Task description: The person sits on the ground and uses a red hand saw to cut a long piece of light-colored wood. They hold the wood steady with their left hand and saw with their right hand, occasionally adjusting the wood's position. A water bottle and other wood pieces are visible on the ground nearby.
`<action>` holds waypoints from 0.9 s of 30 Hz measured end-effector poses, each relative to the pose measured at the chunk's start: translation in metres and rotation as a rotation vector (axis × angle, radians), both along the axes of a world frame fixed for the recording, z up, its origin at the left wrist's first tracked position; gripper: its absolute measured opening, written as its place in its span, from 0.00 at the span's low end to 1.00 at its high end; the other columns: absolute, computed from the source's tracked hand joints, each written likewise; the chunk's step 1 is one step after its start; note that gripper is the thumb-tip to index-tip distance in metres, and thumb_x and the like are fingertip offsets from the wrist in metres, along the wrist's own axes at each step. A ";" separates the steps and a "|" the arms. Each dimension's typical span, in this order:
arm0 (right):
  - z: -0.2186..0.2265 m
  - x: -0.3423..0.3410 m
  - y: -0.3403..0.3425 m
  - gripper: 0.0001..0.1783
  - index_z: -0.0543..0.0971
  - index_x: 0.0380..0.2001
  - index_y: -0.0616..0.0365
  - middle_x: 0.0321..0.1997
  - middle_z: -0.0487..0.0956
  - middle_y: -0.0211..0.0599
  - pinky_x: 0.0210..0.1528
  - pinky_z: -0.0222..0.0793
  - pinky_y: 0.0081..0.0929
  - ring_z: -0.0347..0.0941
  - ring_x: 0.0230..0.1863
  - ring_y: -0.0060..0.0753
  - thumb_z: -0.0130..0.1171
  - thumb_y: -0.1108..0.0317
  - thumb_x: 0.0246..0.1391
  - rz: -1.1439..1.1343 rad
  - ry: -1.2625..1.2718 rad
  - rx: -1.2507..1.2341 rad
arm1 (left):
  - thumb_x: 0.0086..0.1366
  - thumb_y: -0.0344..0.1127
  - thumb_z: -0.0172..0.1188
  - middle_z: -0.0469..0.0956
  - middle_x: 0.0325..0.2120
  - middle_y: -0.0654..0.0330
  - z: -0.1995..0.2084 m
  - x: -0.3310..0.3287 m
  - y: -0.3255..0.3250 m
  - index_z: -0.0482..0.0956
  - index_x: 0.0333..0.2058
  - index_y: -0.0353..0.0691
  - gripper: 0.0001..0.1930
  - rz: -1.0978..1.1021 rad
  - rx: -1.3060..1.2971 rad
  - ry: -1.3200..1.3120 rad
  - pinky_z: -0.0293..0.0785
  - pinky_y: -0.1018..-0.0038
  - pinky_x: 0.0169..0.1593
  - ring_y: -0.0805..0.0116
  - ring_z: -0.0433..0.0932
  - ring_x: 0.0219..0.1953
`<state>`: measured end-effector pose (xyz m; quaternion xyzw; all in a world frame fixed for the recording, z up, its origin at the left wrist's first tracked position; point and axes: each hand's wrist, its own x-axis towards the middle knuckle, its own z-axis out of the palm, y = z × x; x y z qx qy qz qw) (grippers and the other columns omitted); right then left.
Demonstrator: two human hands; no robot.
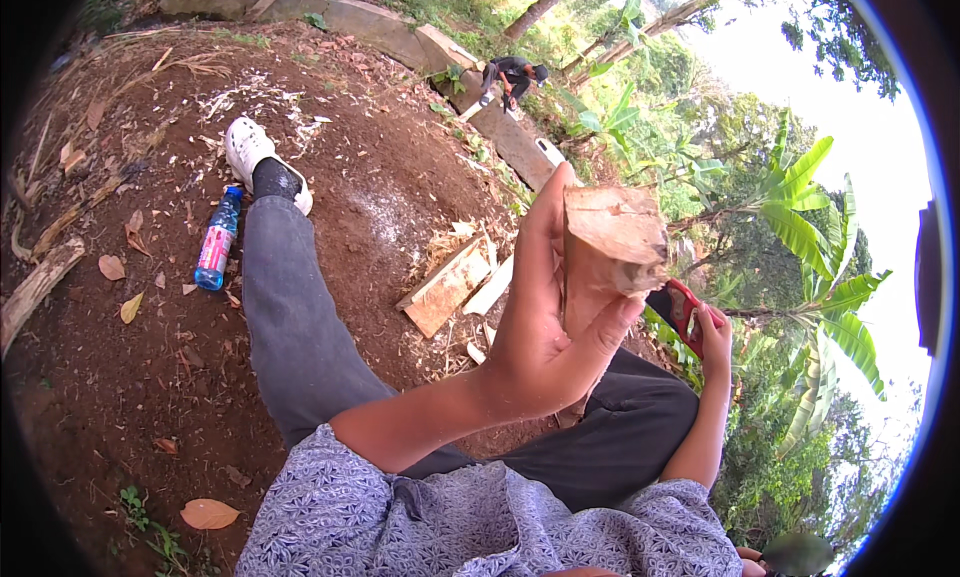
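Note:
My left hand (pixel 545 317) is raised in front of me and grips a rough brown block of wood (pixel 608 247) from the left side, fingers wrapped under it. My right hand (pixel 712 342) is lower and to the right, partly behind the block, closed on a tool with a red and black handle (pixel 682 309); its working end is hidden. I sit on bare soil with my left leg in grey trousers (pixel 290 307) stretched out, ending in a white shoe (pixel 245 147).
Split wood planks (pixel 450 285) lie on the soil beside my leg. A blue plastic bottle (pixel 216 239) lies left of the leg. A concrete kerb (pixel 400 37) borders the plot; another person (pixel 512 77) crouches there. Banana plants (pixel 810 237) stand right.

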<state>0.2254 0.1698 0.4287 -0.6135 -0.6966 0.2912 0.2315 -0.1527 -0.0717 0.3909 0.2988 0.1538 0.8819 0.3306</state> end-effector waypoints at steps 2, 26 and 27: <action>-0.002 0.003 0.000 0.14 0.80 0.33 0.55 0.22 0.71 0.16 0.24 0.55 0.17 0.62 0.21 0.09 0.62 0.57 0.67 -0.003 0.001 0.004 | 0.67 0.31 0.67 0.61 0.58 0.48 0.000 -0.003 -0.001 0.45 0.74 0.30 0.46 0.020 -0.095 0.006 0.63 0.66 0.66 0.62 0.65 0.63; 0.002 -0.005 -0.010 0.16 0.81 0.35 0.59 0.23 0.72 0.19 0.26 0.57 0.18 0.64 0.23 0.11 0.62 0.56 0.68 0.015 -0.015 0.006 | 0.70 0.26 0.51 0.41 0.72 0.38 -0.023 0.001 0.015 0.19 0.72 0.28 0.49 0.264 -0.228 0.250 0.43 0.56 0.75 0.49 0.47 0.75; 0.003 -0.003 -0.009 0.16 0.81 0.35 0.59 0.23 0.71 0.19 0.26 0.57 0.18 0.64 0.23 0.12 0.62 0.56 0.68 0.024 -0.029 0.004 | 0.70 0.26 0.50 0.42 0.73 0.39 -0.022 0.001 0.015 0.19 0.72 0.30 0.49 0.258 -0.232 0.252 0.43 0.57 0.76 0.50 0.47 0.75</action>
